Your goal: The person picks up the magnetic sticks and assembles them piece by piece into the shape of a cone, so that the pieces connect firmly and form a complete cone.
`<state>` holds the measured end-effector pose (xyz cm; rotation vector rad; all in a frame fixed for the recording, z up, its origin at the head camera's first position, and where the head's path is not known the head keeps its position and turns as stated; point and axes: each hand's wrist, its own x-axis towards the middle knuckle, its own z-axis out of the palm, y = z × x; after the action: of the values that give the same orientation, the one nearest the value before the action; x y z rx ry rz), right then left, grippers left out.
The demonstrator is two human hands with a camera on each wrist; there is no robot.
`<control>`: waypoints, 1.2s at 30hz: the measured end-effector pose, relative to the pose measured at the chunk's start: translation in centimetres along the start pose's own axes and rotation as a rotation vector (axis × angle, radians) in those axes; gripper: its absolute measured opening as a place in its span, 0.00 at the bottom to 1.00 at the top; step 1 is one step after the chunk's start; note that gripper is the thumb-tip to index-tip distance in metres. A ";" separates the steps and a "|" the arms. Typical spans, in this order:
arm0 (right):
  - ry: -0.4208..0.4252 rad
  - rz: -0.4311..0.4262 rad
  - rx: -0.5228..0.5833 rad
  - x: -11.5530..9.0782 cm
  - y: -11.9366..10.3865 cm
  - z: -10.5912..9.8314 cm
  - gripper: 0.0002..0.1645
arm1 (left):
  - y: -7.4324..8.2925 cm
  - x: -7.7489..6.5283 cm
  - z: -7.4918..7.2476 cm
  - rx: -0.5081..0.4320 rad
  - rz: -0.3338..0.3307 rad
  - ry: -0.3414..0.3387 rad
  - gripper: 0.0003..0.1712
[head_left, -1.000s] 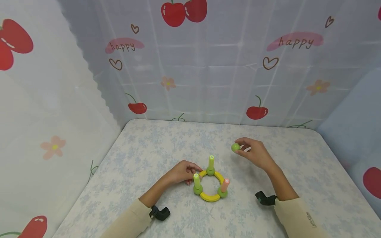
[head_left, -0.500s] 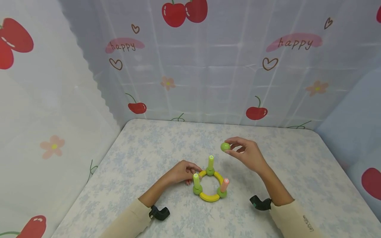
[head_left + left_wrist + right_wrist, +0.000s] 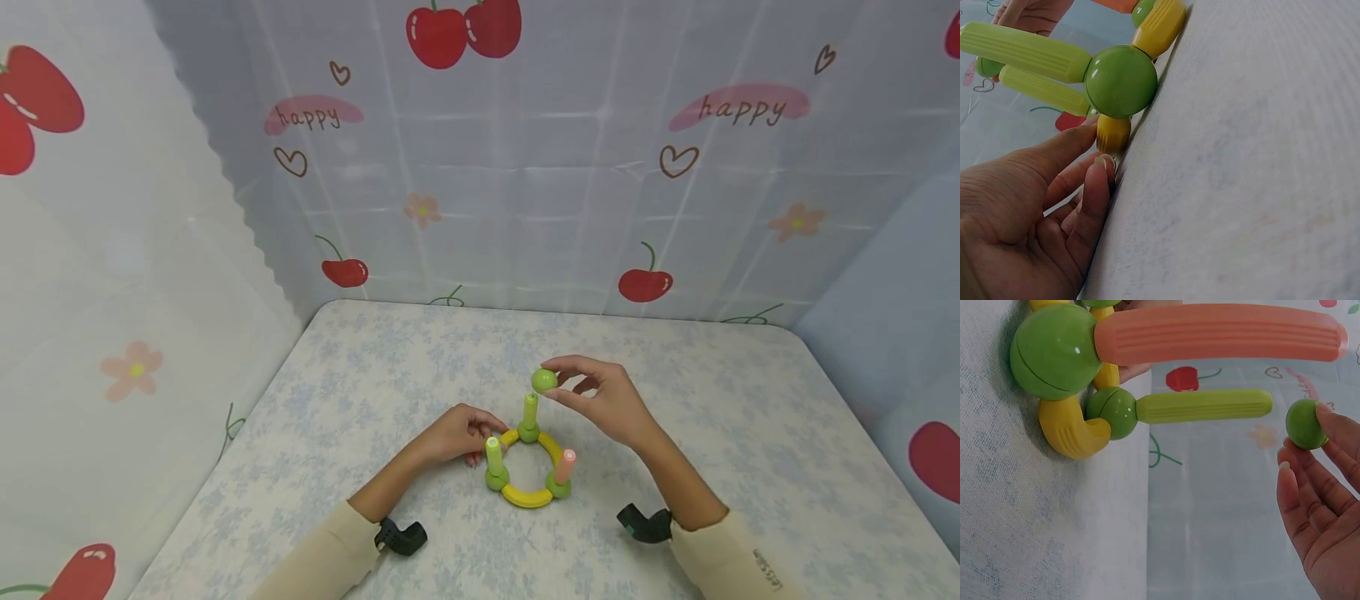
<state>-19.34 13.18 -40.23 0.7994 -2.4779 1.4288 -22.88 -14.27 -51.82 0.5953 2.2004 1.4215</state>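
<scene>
A ring of yellow curved pieces (image 3: 527, 498) joined by green balls (image 3: 497, 479) lies on the table. From the balls rise a back green rod (image 3: 530, 411), a left green rod (image 3: 493, 457) and an orange rod (image 3: 566, 467). My left hand (image 3: 456, 433) pinches the ring's left rear yellow piece (image 3: 1113, 132) between thumb and finger, low against the tabletop. With thumb and fingertips my right hand (image 3: 603, 402) holds a loose green ball (image 3: 543, 381) just over the back rod's top. A small gap separates ball and rod end (image 3: 1266, 404) in the right wrist view.
A pale floral cloth covers the table (image 3: 360, 358). Behind it hangs a curtain (image 3: 510, 192) printed with cherries, and more sheeting closes off both sides. Black wrist devices (image 3: 402, 537) are strapped over both sleeves.
My right hand has carried the green ball leftward, then slightly down, from the right of the ring to above the back rod. My left hand keeps its place on the ring.
</scene>
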 end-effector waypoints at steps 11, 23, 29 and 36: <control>-0.037 -0.008 0.020 -0.1 3.6 1.6 0.22 | -0.1 0.1 0.0 0.013 0.024 -0.014 0.20; -0.045 -0.043 0.016 0.0 3.5 1.5 0.21 | 0.4 -0.3 -3.6 0.045 0.112 -0.102 0.16; -0.059 -0.035 0.005 0.2 3.5 1.6 0.21 | 1.4 -1.3 -5.4 0.015 0.259 -0.230 0.17; -0.055 -0.046 -0.002 0.1 3.3 1.5 0.22 | 1.8 -1.0 -4.1 -0.009 0.375 -0.326 0.20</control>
<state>-21.02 13.24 -43.47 0.9019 -2.4833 1.4074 -24.24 -17.09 -48.51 1.1953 1.8885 1.3876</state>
